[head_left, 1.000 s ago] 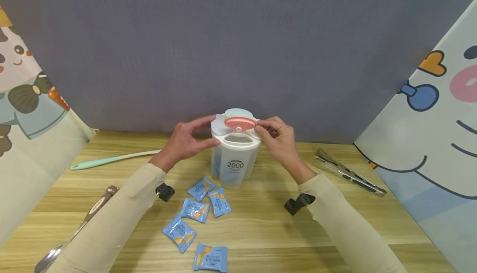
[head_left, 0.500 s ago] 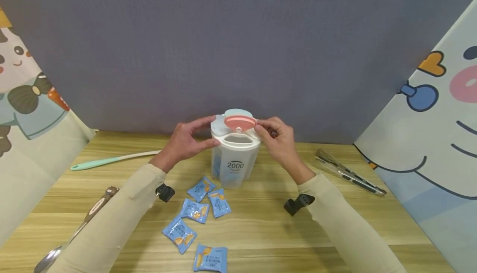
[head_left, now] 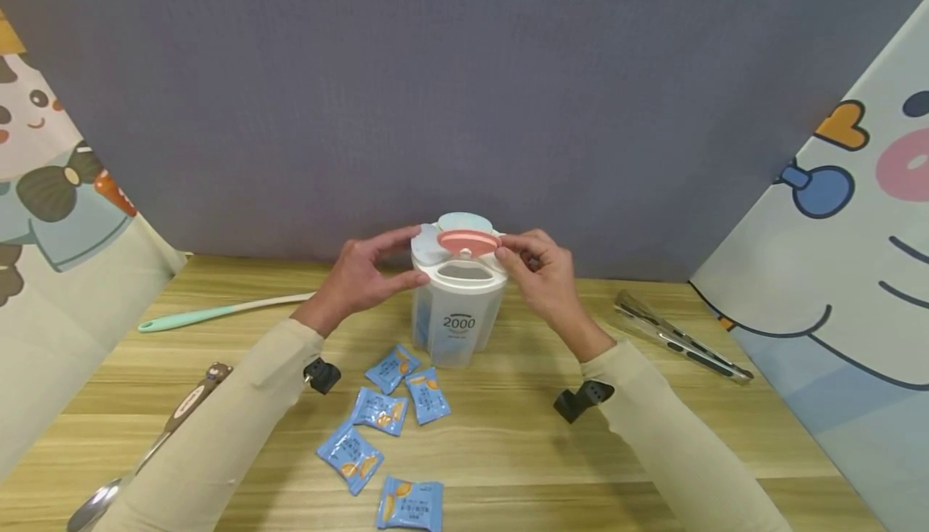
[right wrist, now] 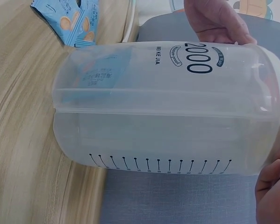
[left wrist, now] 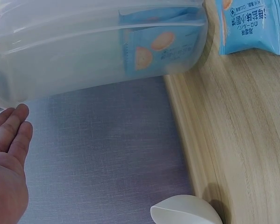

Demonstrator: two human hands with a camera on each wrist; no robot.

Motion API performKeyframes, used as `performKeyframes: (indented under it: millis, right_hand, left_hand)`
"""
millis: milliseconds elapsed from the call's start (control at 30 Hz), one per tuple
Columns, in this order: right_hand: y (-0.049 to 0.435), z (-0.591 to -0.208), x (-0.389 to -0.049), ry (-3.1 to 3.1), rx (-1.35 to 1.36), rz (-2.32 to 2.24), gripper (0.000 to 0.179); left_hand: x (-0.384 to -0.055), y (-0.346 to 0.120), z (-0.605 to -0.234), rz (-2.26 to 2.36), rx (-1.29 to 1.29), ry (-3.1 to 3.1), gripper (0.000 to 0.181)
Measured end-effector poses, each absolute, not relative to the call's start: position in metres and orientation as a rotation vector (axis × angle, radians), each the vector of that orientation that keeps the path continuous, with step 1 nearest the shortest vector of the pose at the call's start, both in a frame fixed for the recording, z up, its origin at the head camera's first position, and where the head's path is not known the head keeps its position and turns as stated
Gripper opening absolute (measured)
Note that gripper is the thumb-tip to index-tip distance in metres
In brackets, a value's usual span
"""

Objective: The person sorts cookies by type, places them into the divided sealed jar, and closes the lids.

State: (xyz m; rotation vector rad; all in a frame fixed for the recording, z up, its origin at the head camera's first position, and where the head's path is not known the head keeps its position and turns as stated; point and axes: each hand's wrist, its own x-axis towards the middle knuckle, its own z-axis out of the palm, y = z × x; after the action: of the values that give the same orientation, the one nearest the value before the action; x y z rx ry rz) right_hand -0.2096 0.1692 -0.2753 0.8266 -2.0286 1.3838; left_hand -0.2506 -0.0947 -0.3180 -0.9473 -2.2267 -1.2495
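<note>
A clear plastic storage canister [head_left: 459, 326] printed "2000" stands upright on the table, with blue snack packets [left wrist: 165, 44] inside. Its white lid [head_left: 464, 272] bears a pink flap [head_left: 470, 243] and a pale green flap [head_left: 464, 222]. My left hand [head_left: 363, 274] holds the lid's left side, thumb at the front and fingers toward the back. At the right edge, my right hand [head_left: 540, 268] pinches the lid beside the pink flap between thumb and index finger. The right wrist view shows both hands at the lid end, the right fingers [right wrist: 269, 177] curled at the rim.
Several blue packets [head_left: 380, 409] lie in front of the canister. A mint-handled utensil [head_left: 225, 309] and a spoon with a bear handle [head_left: 185, 409] lie to the left. Metal tongs [head_left: 682, 337] rest at right. A grey panel [head_left: 464, 97] rises behind the table.
The pink flap tipped up slightly half a second ago and sits a little lower now. Both hands keep their places on the lid.
</note>
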Motion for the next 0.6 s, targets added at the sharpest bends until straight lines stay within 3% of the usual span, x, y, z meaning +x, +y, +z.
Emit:
performKeyframes:
  millis: [300,600]
  right_hand:
    - [0.169,-0.276,-0.209,-2.019,0.832,1.396,0.013]
    - [0.167,-0.276,-0.210,-2.012,0.806,1.394,0.012]
  left_hand:
    - [-0.252,-0.096,-0.317,-1.231,-0.957,-2.232,0.064]
    - [-0.257,-0.090,-0.306,-1.105,-0.953,-2.105,0.041]
